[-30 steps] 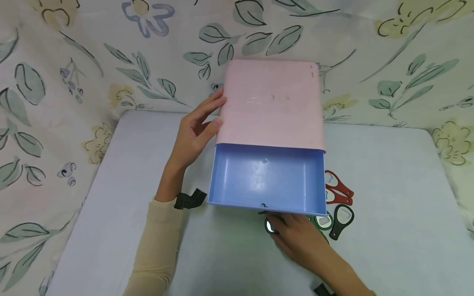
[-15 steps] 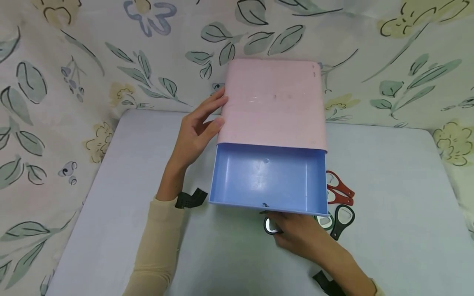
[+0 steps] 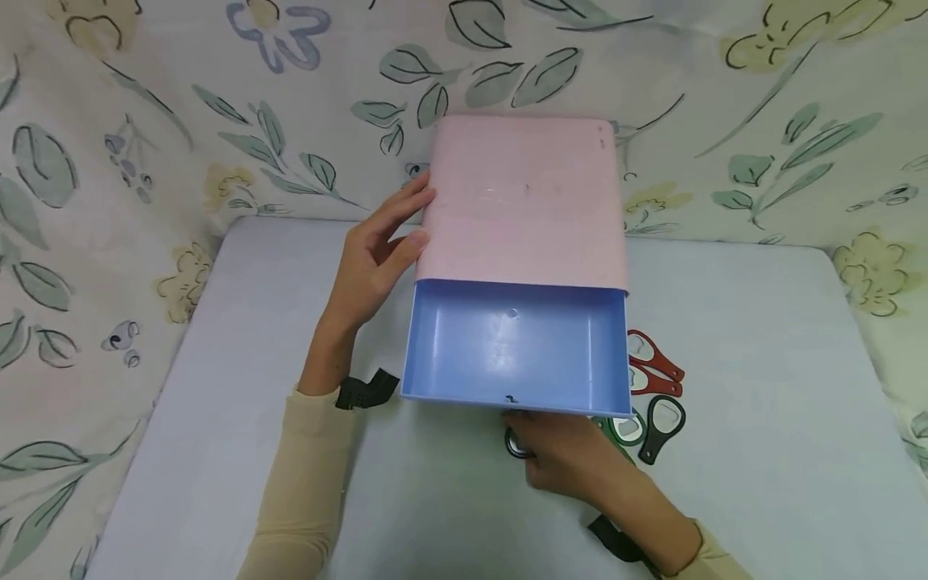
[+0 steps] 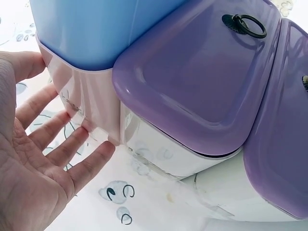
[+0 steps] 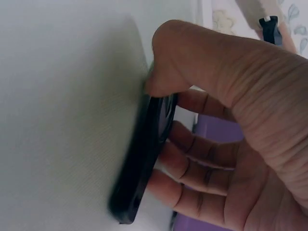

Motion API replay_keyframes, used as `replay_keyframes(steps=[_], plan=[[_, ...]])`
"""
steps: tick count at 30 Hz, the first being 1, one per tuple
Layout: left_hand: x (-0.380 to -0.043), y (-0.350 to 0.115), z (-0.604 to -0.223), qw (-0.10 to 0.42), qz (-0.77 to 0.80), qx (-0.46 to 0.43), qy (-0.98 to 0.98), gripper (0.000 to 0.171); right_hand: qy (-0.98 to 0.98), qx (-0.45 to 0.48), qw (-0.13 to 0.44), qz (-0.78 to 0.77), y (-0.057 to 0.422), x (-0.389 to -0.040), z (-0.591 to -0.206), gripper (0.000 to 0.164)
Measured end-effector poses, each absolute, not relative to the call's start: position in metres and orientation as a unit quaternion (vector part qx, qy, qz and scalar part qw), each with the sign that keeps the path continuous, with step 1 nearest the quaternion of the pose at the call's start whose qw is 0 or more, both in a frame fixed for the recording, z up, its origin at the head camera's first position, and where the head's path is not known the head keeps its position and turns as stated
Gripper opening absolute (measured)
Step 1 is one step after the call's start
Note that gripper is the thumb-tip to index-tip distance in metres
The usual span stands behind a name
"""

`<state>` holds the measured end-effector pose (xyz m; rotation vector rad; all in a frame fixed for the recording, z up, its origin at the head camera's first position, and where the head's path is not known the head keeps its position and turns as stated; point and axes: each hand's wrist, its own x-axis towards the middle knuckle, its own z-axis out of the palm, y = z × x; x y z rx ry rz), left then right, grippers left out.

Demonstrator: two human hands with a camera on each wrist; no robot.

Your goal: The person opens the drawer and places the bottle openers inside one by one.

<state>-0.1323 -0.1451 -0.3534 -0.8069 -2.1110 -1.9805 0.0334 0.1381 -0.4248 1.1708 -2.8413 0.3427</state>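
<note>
A pink-topped drawer unit (image 3: 522, 201) stands at the middle of the table with its top blue drawer (image 3: 464, 346) pulled out; the visible inside is bare. My left hand (image 3: 366, 258) rests its fingertips and thumb on the unit's left side, fingers spread in the left wrist view. Just below the drawer's front edge, my right hand (image 3: 569, 455) pinches a pair of scissors with black handles (image 5: 139, 159) between thumb and fingers. Their blades are hidden. Purple drawer fronts (image 4: 192, 72) with dark ring pulls show beneath the blue drawer.
Right of the drawer lie red-handled scissors (image 3: 660, 379), black-handled scissors (image 3: 650, 451) and green-handled scissors (image 3: 640, 431) on the white table (image 3: 761, 362), partly hidden by drawer and hand. Floral cloth (image 3: 674, 64) hangs behind the table.
My right hand has turned slightly and shifted a little left with the black-handled scissors, and its wrist and sleeve have come further into view. My left hand stays on the unit's side.
</note>
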Motion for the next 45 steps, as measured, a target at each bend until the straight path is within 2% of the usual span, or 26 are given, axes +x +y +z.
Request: replay_keyframes(steps=[5,13,18,26,39,45], plan=[[-0.133,-0.148,-0.354,0.071,-0.654,-0.269,-0.704,0.052,-0.921,0.375,0.001,0.106,0.135,0.032,-0.422,0.055],[-0.134,-0.147,-0.351,0.066,-0.657,-0.269,-0.701,0.05,-0.923,0.36,-0.009,0.134,0.137,0.037,-0.42,0.053],[-0.134,-0.147,-0.351,0.066,-0.657,-0.266,-0.702,0.051,-0.923,0.351,-0.037,0.151,0.135,0.04,-0.418,0.05],[-0.132,-0.147,-0.35,0.067,-0.657,-0.261,-0.704,0.051,-0.924,0.338,-0.057,0.172,0.139,0.05,-0.408,0.053],[-0.134,-0.144,-0.351,0.066,-0.661,-0.265,-0.699,0.051,-0.909,0.355,-0.026,0.216,0.161,0.063,-0.389,0.053],[-0.132,-0.145,-0.35,0.068,-0.658,-0.263,-0.702,0.05,-0.902,0.372,0.0,0.22,0.173,0.072,-0.38,0.06]])
